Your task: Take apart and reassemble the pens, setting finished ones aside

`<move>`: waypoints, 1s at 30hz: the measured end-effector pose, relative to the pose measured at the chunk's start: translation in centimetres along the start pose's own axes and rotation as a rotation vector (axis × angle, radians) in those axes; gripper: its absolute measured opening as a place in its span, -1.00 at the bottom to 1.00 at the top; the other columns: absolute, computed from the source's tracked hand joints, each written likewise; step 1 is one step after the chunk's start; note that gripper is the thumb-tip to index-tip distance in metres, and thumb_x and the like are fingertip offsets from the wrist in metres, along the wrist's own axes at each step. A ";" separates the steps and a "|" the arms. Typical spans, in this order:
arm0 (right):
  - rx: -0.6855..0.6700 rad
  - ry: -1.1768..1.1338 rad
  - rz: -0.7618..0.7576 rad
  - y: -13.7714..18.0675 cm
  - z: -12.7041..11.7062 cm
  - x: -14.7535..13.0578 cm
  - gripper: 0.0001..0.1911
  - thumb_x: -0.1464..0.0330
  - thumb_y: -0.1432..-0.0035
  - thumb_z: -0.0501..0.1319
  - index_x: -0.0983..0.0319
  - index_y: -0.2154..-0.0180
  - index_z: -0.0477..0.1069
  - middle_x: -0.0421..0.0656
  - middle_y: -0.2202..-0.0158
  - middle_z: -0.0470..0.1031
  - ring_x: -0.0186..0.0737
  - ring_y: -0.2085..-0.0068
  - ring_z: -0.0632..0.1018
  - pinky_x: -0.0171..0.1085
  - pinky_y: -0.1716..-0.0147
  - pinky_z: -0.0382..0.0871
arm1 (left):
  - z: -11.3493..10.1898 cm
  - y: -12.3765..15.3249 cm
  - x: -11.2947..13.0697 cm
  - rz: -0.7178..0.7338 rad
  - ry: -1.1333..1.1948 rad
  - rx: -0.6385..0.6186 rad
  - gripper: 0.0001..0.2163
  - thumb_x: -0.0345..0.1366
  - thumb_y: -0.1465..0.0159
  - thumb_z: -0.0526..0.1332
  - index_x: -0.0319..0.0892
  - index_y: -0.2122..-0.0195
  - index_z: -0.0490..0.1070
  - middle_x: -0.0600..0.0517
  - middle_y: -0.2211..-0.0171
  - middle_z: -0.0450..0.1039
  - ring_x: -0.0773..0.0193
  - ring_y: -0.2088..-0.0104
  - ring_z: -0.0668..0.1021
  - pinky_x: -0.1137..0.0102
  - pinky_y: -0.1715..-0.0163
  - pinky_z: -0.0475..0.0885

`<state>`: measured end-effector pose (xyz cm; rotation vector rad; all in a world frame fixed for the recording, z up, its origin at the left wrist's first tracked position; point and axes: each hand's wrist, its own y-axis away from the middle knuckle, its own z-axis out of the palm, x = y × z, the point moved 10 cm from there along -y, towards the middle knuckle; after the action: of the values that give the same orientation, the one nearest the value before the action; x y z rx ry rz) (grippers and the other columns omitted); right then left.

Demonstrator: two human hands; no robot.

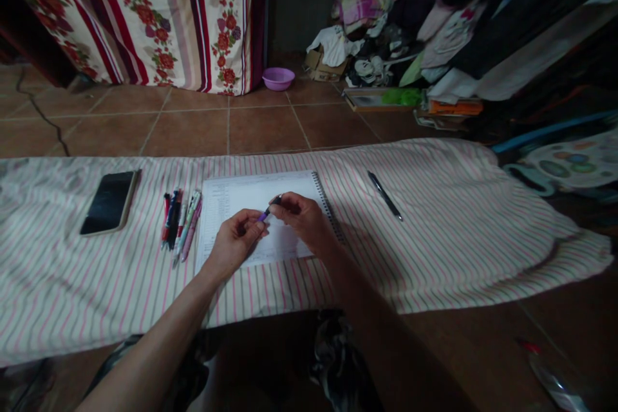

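Note:
Both my hands are over an open spiral notebook (241, 190) with writing along its left side. Between them is a slim purple and black pen (264, 215). My left hand (236, 238) pinches its purple end, while the fingers of my right hand (303, 215) close on the dark end. Left of the notebook lies a bunch of several pens (181, 225) in red, blue, white, green and pink. A single black pen (385, 196) rests on the cloth to the right of the notebook.
A striped cloth (434, 238) covers the low table. A phone (110, 203) lies at its left. Beyond, on the tiled floor, are a purple basin (279, 79), a floral curtain (168, 13) and a heap of clothes (376, 13). A chair-like patterned item (574, 161) stands at right.

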<state>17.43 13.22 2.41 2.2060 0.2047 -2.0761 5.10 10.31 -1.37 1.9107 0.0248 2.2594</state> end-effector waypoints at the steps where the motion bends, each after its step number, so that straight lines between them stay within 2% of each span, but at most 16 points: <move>1: 0.004 0.021 -0.016 0.0 0.0 -0.1 -0.81 0.25 0.08 0.26 0.24 0.47 0.38 -0.25 0.51 0.39 -0.38 0.45 0.38 -0.37 0.46 0.25 | -0.1 0.0 0.0 0.006 -0.009 0.004 -0.77 -0.21 -0.06 0.29 -0.22 0.31 0.39 0.07 0.53 0.46 0.37 0.47 0.48 0.44 0.39 0.34; 8: 0.023 0.084 -0.017 0.0 -0.1 0.1 -0.73 0.17 0.08 0.26 0.22 0.51 0.28 -0.29 0.58 0.30 -0.39 0.53 0.33 -0.38 0.54 0.23 | 0.0 0.0 0.0 0.027 -0.040 -0.004 -0.76 -0.19 -0.07 0.28 -0.22 0.30 0.40 0.03 0.50 0.47 0.35 0.45 0.49 0.43 0.38 0.34; 15: 0.001 0.009 0.005 0.0 0.6 0.5 -0.73 0.17 0.04 0.25 0.22 0.49 0.26 -0.27 0.60 0.40 -0.39 0.60 0.40 -0.37 0.57 0.28 | -0.3 -0.1 0.5 0.077 -0.070 0.013 -0.78 -0.20 -0.07 0.29 -0.22 0.32 0.41 0.05 0.48 0.45 0.36 0.45 0.47 0.45 0.39 0.33; 21: 0.044 0.006 0.003 0.0 0.6 0.0 -0.74 0.19 0.00 0.24 0.22 0.50 0.26 -0.25 0.62 0.43 -0.37 0.58 0.45 -0.35 0.53 0.33 | -0.3 -0.1 1.0 0.123 -0.149 0.026 -0.79 -0.19 -0.10 0.26 -0.21 0.31 0.39 0.04 0.46 0.45 0.34 0.43 0.46 0.43 0.37 0.34; 30: 0.011 -0.114 0.041 -0.2 1.2 0.6 -0.71 0.16 0.05 0.27 0.22 0.50 0.26 -0.26 0.60 0.44 -0.37 0.58 0.46 -0.34 0.54 0.37 | -0.1 -0.2 0.8 0.074 0.069 0.028 -0.75 -0.19 -0.04 0.31 -0.23 0.33 0.39 0.03 0.48 0.45 0.33 0.43 0.48 0.41 0.38 0.35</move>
<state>16.29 13.25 1.75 2.0714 0.1379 -2.1773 4.94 10.62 -0.65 1.8764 -0.0046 2.3851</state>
